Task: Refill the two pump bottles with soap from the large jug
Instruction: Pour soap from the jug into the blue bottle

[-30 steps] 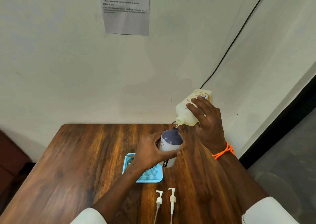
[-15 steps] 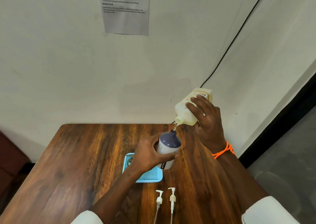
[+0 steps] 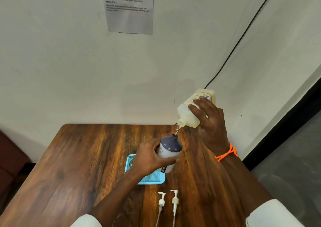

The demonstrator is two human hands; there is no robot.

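Observation:
My right hand (image 3: 211,122) grips the pale yellow soap jug (image 3: 191,111), tipped with its mouth down to the left. A thin clear stream falls from that mouth into the open neck of a pump bottle (image 3: 169,150) with a dark purple top and white body. My left hand (image 3: 149,159) holds this bottle, slightly tilted, above a light blue tray (image 3: 151,179). Something round lies in the tray, mostly hidden behind my left hand. Two white pump heads (image 3: 168,202) with long tubes lie side by side on the wooden table (image 3: 78,166) near me.
The table's far edge meets a white wall with a printed sheet (image 3: 129,8) taped on it. A black cable (image 3: 238,41) runs down the wall behind the jug. Grey floor (image 3: 286,166) lies to the right of the table.
The pump bottle has come down a little and tilted, so its neck sits further below the jug's mouth. The jug stays tipped and a visible stream now runs between them.

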